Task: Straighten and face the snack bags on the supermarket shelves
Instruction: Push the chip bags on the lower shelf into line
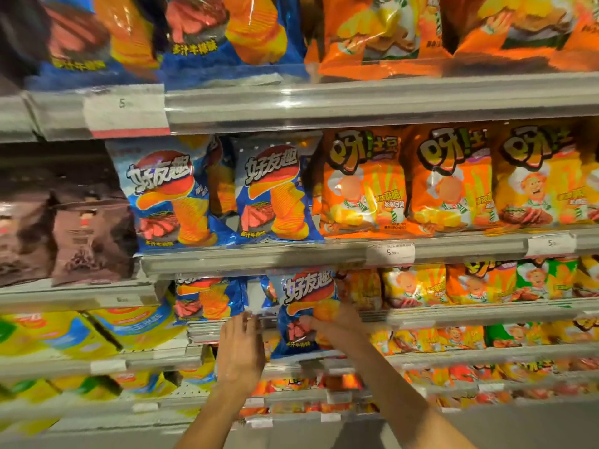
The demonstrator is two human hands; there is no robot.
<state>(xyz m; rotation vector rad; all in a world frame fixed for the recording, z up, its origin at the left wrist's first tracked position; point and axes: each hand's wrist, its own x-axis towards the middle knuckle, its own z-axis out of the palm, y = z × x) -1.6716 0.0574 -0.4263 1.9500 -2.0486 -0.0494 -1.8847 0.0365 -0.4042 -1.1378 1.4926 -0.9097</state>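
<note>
The right hand (337,325) grips a blue bag (306,314) upright in front of the third shelf (453,314), logo outward, while the flat, open left hand (241,346) steadies the shelf lip, likely to seat it squarely.

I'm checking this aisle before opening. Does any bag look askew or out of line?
Yes. One blue chip bag hangs out past the shelf edge, held in the right hand. The left hand reaches toward the gap beside it.
</note>
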